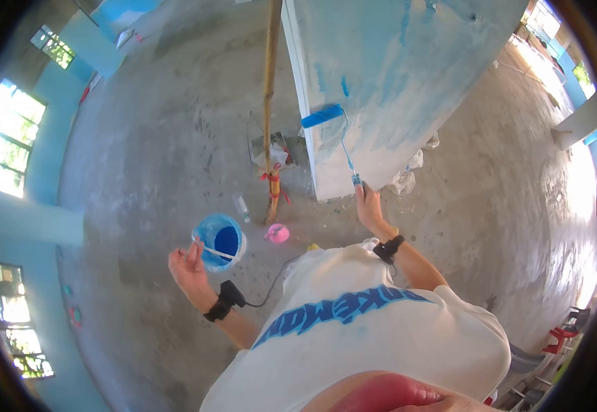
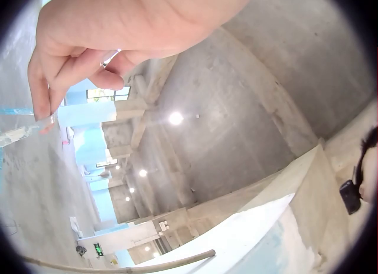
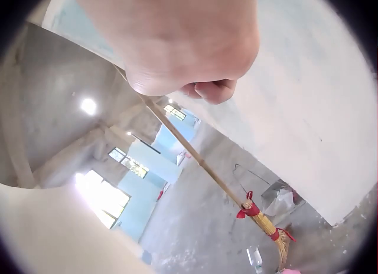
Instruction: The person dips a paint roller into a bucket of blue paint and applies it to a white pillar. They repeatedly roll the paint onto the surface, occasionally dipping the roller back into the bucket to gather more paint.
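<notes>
Paint bucket (image 1: 221, 240): small, blue, round, hanging by a thin wire handle (image 1: 211, 250) from the left hand (image 1: 187, 269); blue paint inside. Fingers (image 2: 41, 91) curled round the wire in the left wrist view.

Paint roller (image 1: 323, 115): blue sleeve, lying against the pillar (image 1: 394, 75) near its corner edge; thin shaft running down to a handle gripped in the right hand (image 1: 367, 204). In the right wrist view the right hand is a closed fist; the handle itself is hidden there.

Pillar: pale, square, streaked and patched with light blue paint.

Broom (image 1: 270, 110): long wooden stick leaning just beside the pillar, red ties near the bristle end.

Pink container (image 1: 277, 233): on the floor, near the broom's foot; contents cannot be told.

Floor (image 1: 161, 137): bare grey concrete, dusty.

Room: unfinished hall, blue-painted walls, bright windows (image 1: 3, 137) at the left, concrete ceiling with lights
</notes>
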